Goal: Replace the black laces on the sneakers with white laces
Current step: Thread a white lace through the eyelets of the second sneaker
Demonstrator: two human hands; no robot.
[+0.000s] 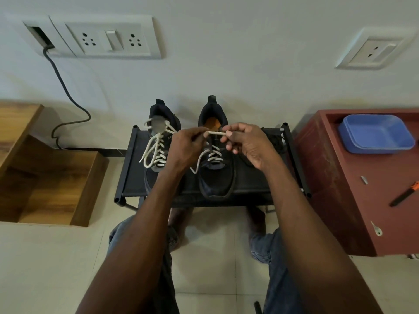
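Two bare forearms reach forward from the bottom of the view, above knees in blue jeans and a tiled floor. The left hand [184,145] and the right hand [246,143] are raised close together over the right sneaker [216,159], and each pinches the white lace [216,133] between thumb and fingers, so that a short length runs taut from one to the other. A loose end of that lace curls down beside the shoe's white-laced eyelets. The left sneaker [158,141] stands just beside it, already threaded in white, with long loops lying slack over its tongue. Both dark shoes sit with toes toward the camera on a small black rack [254,177] with a fabric top. A dark tangle at the rack's right edge may be black laces [275,140]; I cannot tell for certain. To the right stands a reddish cabinet [340,200] carrying a blue tray [376,134] and an orange-tipped tool [404,193]. To the left is a wooden box [52,177], and a cable [68,91] runs down from a wall socket panel [102,39].
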